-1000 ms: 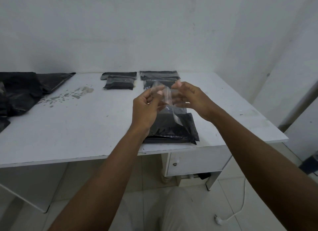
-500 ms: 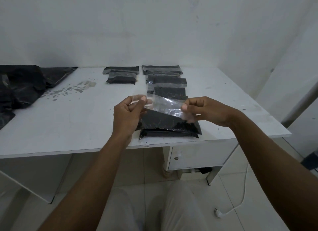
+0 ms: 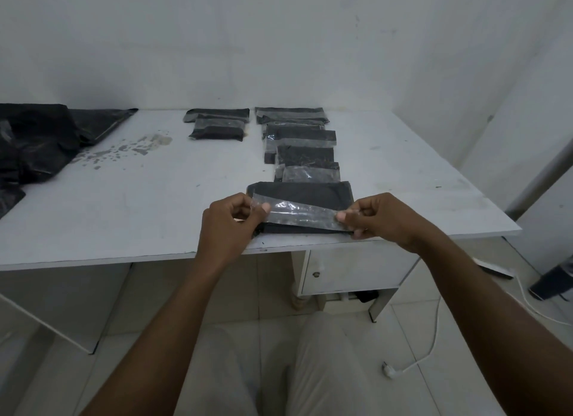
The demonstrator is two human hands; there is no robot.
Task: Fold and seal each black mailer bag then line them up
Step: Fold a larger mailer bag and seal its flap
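White desk, top scuffed, set against the back wall. Grey flaking patch left of centre, toward the back. Heap of loose black bags on the far left end. Two folded mailers at the back, centre, overlapping. Near them on the right, a column of folded mailers runs toward the near edge, each overlapping the next. Front mailer lies at the near edge, last in that column.

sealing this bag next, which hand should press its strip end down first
Right, probably: the right hand pinches the clear strip low at the near corner of the mailer bag; the left hand holds its end higher.
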